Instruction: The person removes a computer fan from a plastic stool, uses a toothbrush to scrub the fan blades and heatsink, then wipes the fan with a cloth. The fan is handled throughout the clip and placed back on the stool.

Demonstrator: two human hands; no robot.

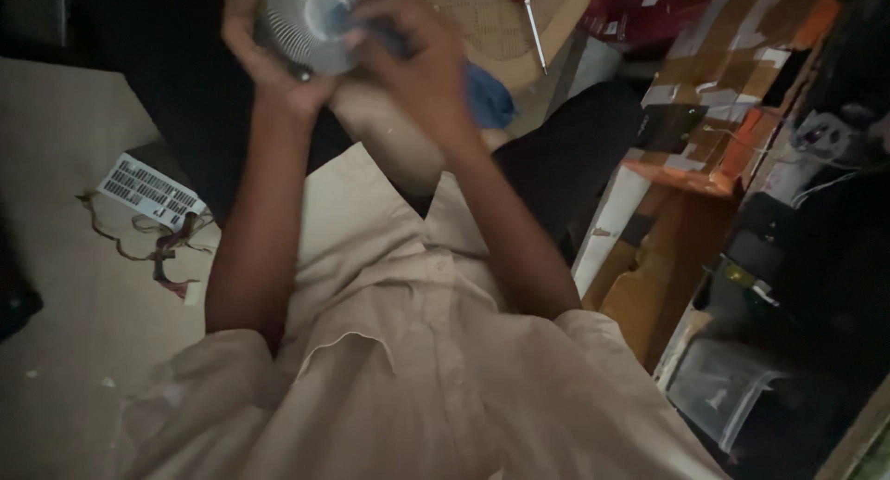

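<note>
My left hand (264, 58) grips the round finned heatsink (311, 21) by its rim; my right hand's (422, 68) fingers pinch a blue cloth (487, 95) against it. I judge hard rubbing could bend the fins or twist it loose.

Dim rm, low light. Pale floor (65, 350) at left; stacked cardboard boxes (732, 82) right; dark cluttered shelving (816, 258) far right.

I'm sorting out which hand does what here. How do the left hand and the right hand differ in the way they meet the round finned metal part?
The left hand cups the round finned metal part from its side and underneath, wrist bent back; the right hand comes over its face. The right hand presses a blue cloth to the part, while the left hand carries no cloth. Both are raised in front of the person, and both touch the part.
</note>
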